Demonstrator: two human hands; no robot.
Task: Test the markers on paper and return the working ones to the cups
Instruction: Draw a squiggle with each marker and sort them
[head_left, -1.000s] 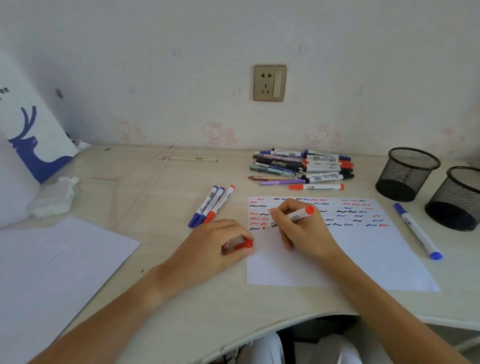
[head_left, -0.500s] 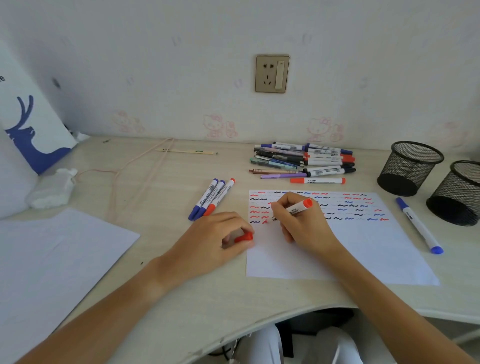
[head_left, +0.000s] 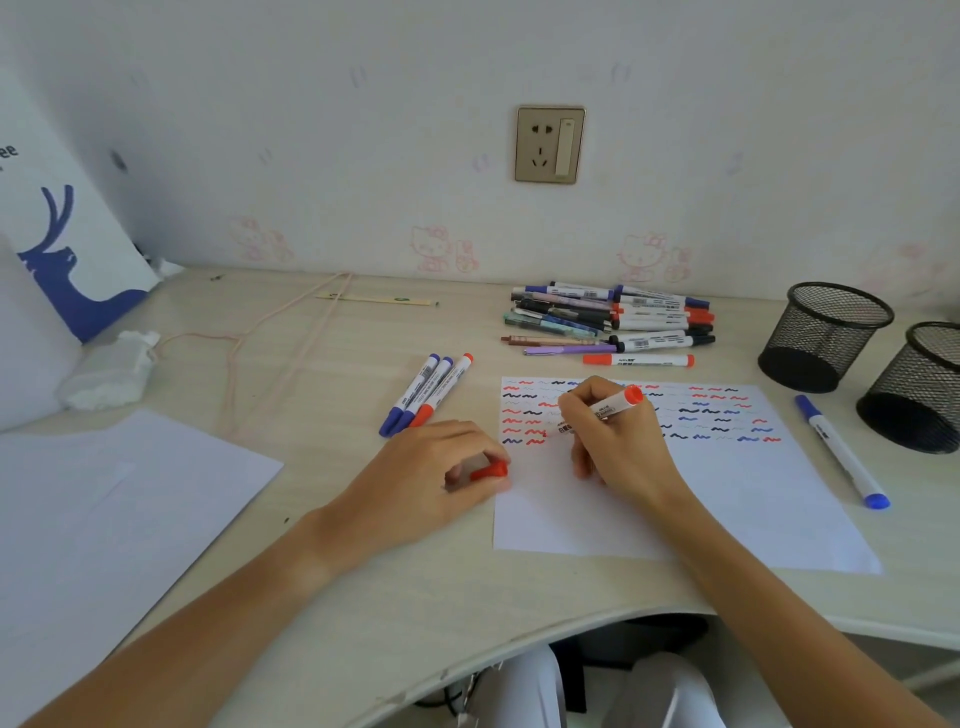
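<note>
Fingers: right hand (head_left: 618, 441) pinches red marker (head_left: 605, 409); left hand (head_left: 441, 478) pinches its cap (head_left: 491, 472).
Tip: press lightly on paper (head_left: 727, 499), below the squiggles.

You look down through a wide-angle lens in soft, even daylight, with no glare. Faint shadows sit under your left hand (head_left: 436, 475) and right hand (head_left: 618, 441). The desk (head_left: 322, 571) edge bows and the wall (head_left: 363, 156) curves toward the corners. Detail is slightly soft throughout, softest at the frame's edges.
</note>
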